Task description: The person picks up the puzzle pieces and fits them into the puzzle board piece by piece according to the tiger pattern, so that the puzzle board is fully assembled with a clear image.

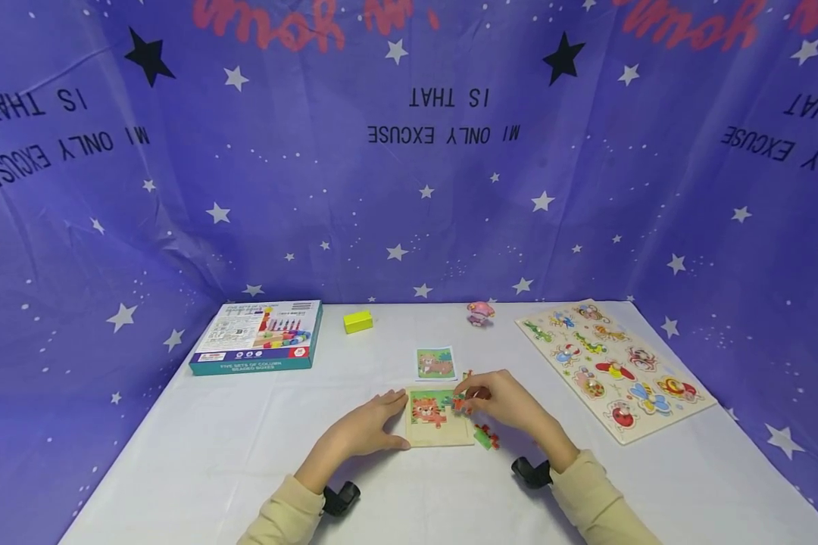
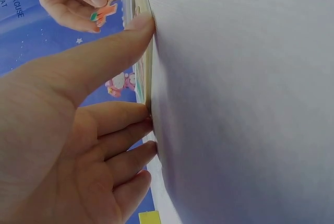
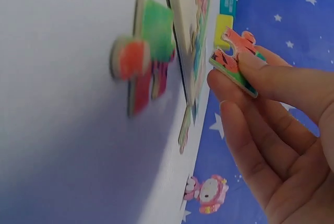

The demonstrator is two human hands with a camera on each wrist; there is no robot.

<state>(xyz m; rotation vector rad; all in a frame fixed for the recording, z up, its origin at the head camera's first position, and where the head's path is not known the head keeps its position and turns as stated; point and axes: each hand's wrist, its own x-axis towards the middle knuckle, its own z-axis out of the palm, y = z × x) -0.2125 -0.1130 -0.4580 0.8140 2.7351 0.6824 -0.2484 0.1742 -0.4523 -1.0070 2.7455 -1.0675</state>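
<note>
A small square wooden puzzle tray (image 1: 423, 437) lies on the table, its upper left filled with joined pieces showing an orange tiger face (image 1: 428, 409). My left hand (image 1: 361, 428) touches the tray's left side, thumb at the near corner and fingers spread toward the far corner. Over the tray's right edge, my right hand (image 1: 507, 400) pinches an orange and green jigsaw puzzle piece (image 3: 243, 42) between thumb and fingers, lifted off the board. Loose puzzle pieces (image 1: 486, 437) lie right of the tray. Another loose piece (image 3: 184, 130) lies by its far right corner.
Behind the tray lies a picture card (image 1: 435, 364). Farther back are a yellow block (image 1: 357, 322) and a pink figurine (image 1: 479, 313). A boxed bead set (image 1: 255, 338) stands at left, an insect peg board (image 1: 610, 365) at right. A purple curtain (image 1: 409, 219) hangs behind.
</note>
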